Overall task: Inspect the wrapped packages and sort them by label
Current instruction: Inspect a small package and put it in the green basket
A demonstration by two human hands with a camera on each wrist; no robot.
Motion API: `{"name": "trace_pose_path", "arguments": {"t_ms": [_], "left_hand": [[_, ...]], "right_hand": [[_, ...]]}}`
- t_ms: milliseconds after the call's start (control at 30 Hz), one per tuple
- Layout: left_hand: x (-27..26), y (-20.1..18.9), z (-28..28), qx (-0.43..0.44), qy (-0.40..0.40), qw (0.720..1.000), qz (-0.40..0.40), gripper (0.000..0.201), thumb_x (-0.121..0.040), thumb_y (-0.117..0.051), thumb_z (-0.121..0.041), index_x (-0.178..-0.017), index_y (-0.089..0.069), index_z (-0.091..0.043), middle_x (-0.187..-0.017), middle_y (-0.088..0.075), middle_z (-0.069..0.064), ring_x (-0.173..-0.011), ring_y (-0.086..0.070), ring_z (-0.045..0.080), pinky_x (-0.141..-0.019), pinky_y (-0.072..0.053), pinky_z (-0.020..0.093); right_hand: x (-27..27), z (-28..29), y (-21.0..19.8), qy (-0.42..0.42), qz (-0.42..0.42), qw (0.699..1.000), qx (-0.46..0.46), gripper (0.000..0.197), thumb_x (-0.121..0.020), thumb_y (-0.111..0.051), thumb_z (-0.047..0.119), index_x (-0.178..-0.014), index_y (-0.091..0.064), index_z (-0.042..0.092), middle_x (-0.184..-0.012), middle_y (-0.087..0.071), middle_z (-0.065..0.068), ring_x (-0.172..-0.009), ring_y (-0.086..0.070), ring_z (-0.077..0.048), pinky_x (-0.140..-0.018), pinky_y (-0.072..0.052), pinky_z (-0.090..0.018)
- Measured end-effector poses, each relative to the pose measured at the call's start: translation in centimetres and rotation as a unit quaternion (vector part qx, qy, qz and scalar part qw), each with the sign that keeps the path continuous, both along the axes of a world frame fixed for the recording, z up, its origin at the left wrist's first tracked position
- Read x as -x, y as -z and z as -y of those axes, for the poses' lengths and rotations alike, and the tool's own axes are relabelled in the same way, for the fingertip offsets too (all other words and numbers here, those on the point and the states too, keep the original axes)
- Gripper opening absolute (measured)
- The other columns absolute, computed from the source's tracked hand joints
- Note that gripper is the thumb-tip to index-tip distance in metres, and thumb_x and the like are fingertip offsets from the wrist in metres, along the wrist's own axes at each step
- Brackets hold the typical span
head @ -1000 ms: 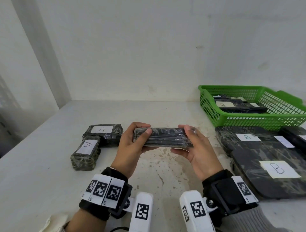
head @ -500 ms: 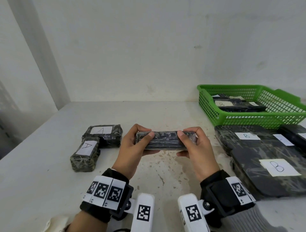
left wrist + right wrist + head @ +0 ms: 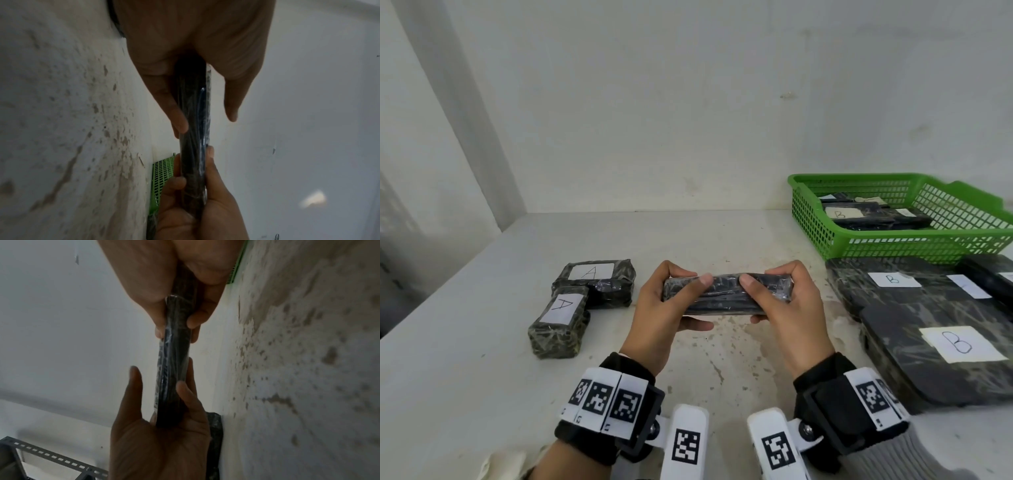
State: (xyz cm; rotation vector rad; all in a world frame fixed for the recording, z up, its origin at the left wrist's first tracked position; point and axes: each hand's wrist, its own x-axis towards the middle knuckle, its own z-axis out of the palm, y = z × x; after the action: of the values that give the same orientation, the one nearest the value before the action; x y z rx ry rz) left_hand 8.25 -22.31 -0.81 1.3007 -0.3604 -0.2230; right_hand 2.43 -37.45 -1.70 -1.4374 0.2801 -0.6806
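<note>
Above the middle of the table I hold a flat black wrapped package point(image 3: 726, 291) edge-on between both hands. My left hand point(image 3: 671, 301) grips its left end, thumb on the near face. My right hand point(image 3: 780, 298) grips the right end the same way. No label shows on the side facing me. In the left wrist view the package point(image 3: 193, 129) runs from my left hand point(image 3: 195, 73) to the right hand below. The right wrist view shows the package point(image 3: 174, 363) between my right hand point(image 3: 185, 305) and the left.
Two packages labelled A point(image 3: 592, 284) lie at the left. Large flat packages labelled B point(image 3: 928, 329) lie stacked at the right. Behind them stands a green basket point(image 3: 893, 246) holding several more packages. A white wall rises behind the table point(image 3: 465, 359).
My hands have turned the package and both thumbs have slid onto its near face, closer together. The right hand's grip shifted from under the end to around it.
</note>
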Motion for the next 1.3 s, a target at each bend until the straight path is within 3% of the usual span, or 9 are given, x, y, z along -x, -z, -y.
{"name": "trace_pose_path", "arguments": {"t_ms": [267, 433, 600, 800, 867, 933, 1033, 1133, 1300], "left_hand": [[-0.2, 0.1, 0.0, -0.014, -0.058, 0.998, 0.02, 0.023, -0.089, -0.069, -0.005, -0.079, -0.049, -0.01, -0.08, -0.064, 0.008, -0.063, -0.067, 0.011, -0.045, -0.055, 0.026], [0.1, -0.3, 0.0, 0.028, -0.002, 0.999, -0.017, 0.021, -0.083, -0.07, -0.012, -0.098, -0.056, -0.005, -0.086, -0.063, 0.009, -0.069, -0.069, 0.014, -0.05, -0.057, 0.027], [-0.1, 0.1, 0.1, 0.006, -0.034, 0.999, 0.013, 0.01, -0.092, -0.062, 0.001, -0.091, -0.055, -0.007, -0.085, -0.063, 0.007, -0.068, -0.069, 0.011, -0.049, -0.057, 0.026], [-0.6, -0.2, -0.4, 0.096, -0.001, 0.994, -0.059, 0.022, -0.085, -0.065, -0.006, -0.102, -0.051, -0.008, -0.093, -0.066, 0.011, -0.076, -0.071, 0.019, -0.059, -0.06, 0.032], [-0.6, -0.2, -0.4, 0.133, 0.023, 0.987, -0.085, 0.034, -0.078, -0.067, -0.009, -0.108, -0.049, -0.009, -0.092, -0.069, 0.011, -0.076, -0.072, 0.022, -0.064, -0.062, 0.035], [-0.6, -0.3, -0.4, 0.138, 0.028, 0.987, -0.075, 0.026, -0.086, -0.061, 0.0, -0.108, -0.051, -0.01, -0.087, -0.07, 0.011, -0.074, -0.073, 0.021, -0.066, -0.062, 0.034], [-0.8, -0.2, -0.5, 0.136, 0.007, 0.989, -0.054, 0.019, -0.094, -0.053, 0.006, -0.106, -0.052, -0.009, -0.086, -0.07, 0.01, -0.072, -0.073, 0.02, -0.064, -0.062, 0.03], [-0.9, -0.3, -0.8, 0.147, 0.007, 0.988, -0.05, 0.021, -0.092, -0.055, 0.004, -0.108, -0.052, -0.009, -0.088, -0.068, 0.011, -0.074, -0.072, 0.022, -0.065, -0.062, 0.031], [-0.7, -0.5, -0.7, 0.149, 0.029, 0.987, -0.048, 0.032, -0.081, -0.064, -0.004, -0.111, -0.052, -0.011, -0.099, -0.065, 0.016, -0.081, -0.071, 0.025, -0.07, -0.062, 0.032]], "right_hand": [[0.1, -0.3, -0.1, -0.067, -0.015, 0.997, -0.037, 0.029, -0.082, -0.075, 0.017, -0.1, -0.052, 0.013, -0.103, -0.065, -0.013, -0.082, -0.068, -0.02, -0.056, -0.054, -0.024], [0.3, -0.1, -0.2, -0.029, 0.011, 0.999, -0.023, 0.026, -0.084, -0.073, 0.006, -0.098, -0.051, 0.012, -0.098, -0.065, -0.014, -0.074, -0.065, -0.018, -0.052, -0.052, -0.023], [0.1, 0.5, -0.4, -0.085, -0.009, 0.995, -0.055, 0.023, -0.088, -0.068, 0.006, -0.103, -0.053, 0.015, -0.107, -0.064, -0.015, -0.077, -0.069, -0.016, -0.058, -0.055, -0.024], [-0.1, 0.4, -0.2, -0.1, 0.031, 0.991, -0.081, 0.031, -0.093, -0.059, -0.003, -0.113, -0.056, 0.019, -0.103, -0.065, -0.011, -0.079, -0.07, -0.012, -0.066, -0.057, -0.025], [-0.2, 0.6, -0.1, -0.087, 0.034, 0.992, -0.09, 0.03, -0.092, -0.06, -0.002, -0.113, -0.058, 0.02, -0.11, -0.064, -0.015, -0.081, -0.071, -0.014, -0.066, -0.058, -0.025], [-0.2, 0.8, -0.4, -0.095, 0.041, 0.989, -0.11, 0.032, -0.089, -0.064, 0.005, -0.118, -0.059, 0.018, -0.116, -0.064, -0.019, -0.085, -0.071, -0.018, -0.067, -0.058, -0.026], [0.0, 0.9, -0.8, -0.132, 0.055, 0.978, -0.155, 0.055, -0.082, -0.064, 0.022, -0.135, -0.053, 0.016, -0.118, -0.062, -0.021, -0.089, -0.069, -0.019, -0.07, -0.058, -0.025], [0.1, 0.7, -0.7, -0.145, 0.057, 0.977, -0.148, 0.055, -0.092, -0.056, 0.012, -0.145, -0.044, 0.014, -0.119, -0.058, -0.027, -0.099, -0.065, -0.025, -0.075, -0.059, -0.027], [0.0, 1.3, -0.6, -0.144, 0.066, 0.975, -0.154, 0.052, -0.097, -0.05, 0.003, -0.148, -0.041, 0.012, -0.113, -0.056, -0.02, -0.1, -0.063, -0.027, -0.075, -0.06, -0.027]]}}
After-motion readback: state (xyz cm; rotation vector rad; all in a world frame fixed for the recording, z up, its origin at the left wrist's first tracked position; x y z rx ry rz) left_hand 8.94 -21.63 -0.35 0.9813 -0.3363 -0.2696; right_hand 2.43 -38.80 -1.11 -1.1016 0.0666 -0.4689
